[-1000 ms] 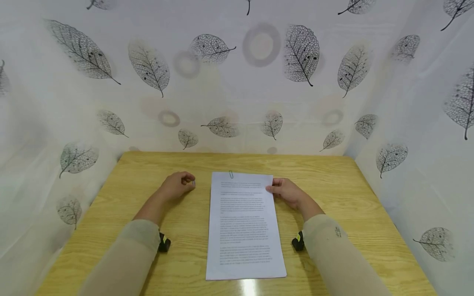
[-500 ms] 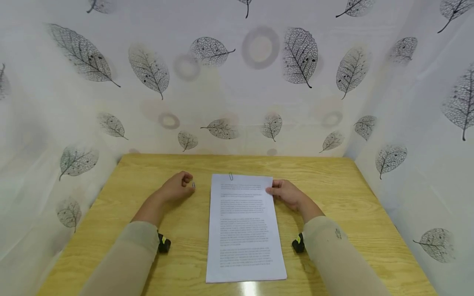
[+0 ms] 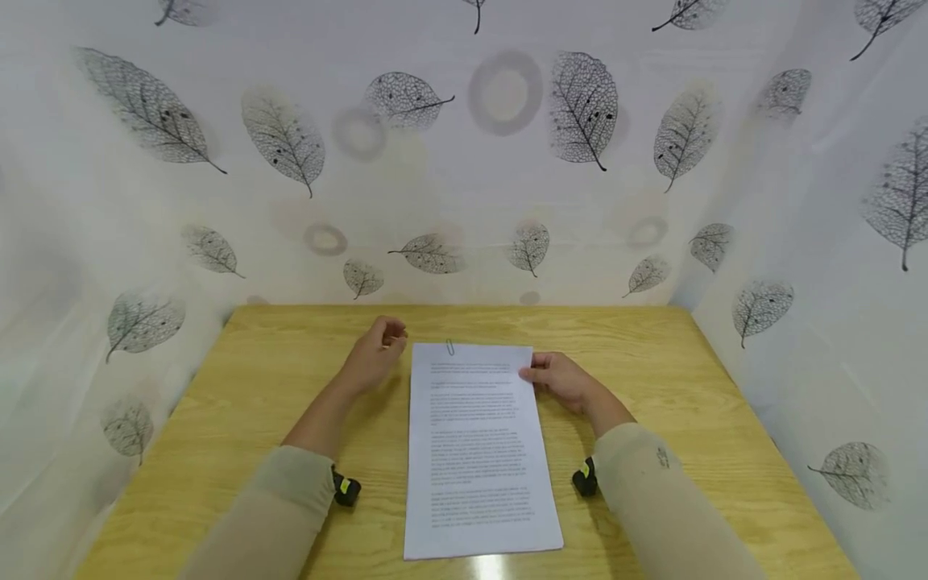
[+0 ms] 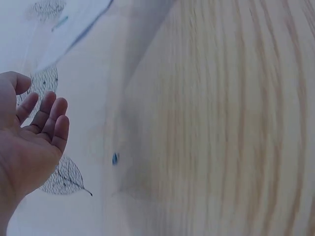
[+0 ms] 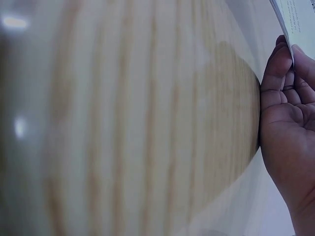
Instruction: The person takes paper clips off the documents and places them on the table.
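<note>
White sheets [image 3: 481, 499], stacked and printed with dark paragraphs — the long edges are directed away from the viewer. A paper clip [image 3: 450, 348] is fitted on the far edge, left of centre. The right edge is pinched near its far corner by the right hand [image 3: 565, 379]; the left hand [image 3: 371, 354] is held just beside the far left corner.
</note>
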The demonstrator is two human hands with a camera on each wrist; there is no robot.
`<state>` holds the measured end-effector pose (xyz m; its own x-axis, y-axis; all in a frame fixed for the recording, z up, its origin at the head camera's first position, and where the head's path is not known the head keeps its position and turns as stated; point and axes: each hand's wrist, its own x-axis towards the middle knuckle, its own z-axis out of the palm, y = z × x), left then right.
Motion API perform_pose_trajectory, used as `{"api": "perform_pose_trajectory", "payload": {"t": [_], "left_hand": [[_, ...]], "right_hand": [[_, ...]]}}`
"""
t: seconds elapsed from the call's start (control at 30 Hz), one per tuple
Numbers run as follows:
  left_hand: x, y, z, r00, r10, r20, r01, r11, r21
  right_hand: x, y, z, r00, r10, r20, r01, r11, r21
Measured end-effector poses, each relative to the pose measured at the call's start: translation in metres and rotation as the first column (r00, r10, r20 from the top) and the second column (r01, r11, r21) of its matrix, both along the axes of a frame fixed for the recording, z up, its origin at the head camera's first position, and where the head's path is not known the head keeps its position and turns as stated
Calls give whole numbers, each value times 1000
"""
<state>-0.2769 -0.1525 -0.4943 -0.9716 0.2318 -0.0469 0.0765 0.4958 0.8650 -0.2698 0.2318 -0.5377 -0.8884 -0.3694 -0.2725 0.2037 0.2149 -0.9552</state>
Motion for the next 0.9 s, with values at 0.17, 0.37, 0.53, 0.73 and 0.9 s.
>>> {"api": "perform_pose_trajectory", "payload": {"t": [0.17, 0.37, 0.53, 0.73, 0.9], "left_hand": [[0, 19, 2, 1000, -3, -4, 3, 1000, 13], [0, 37, -1, 1000, -1, -10, 1, 1000, -10], [1, 49, -2, 999, -16, -28, 15, 999, -32], [4, 58, 0, 998, -18, -61, 15, 999, -47], [6, 62, 4, 999, 14, -50, -17, 997, -71]], "right_hand": [[-1, 0, 1, 1000, -4, 0, 4, 1000, 4], [1, -1, 3, 1000, -11, 0, 11, 1000, 4], [1, -1, 1, 1000, -7, 0, 7, 1000, -2], [1, -2, 0, 1000, -13, -7, 13, 1000, 1], [3, -3, 3, 1000, -17, -6, 17, 1000, 7]]}}
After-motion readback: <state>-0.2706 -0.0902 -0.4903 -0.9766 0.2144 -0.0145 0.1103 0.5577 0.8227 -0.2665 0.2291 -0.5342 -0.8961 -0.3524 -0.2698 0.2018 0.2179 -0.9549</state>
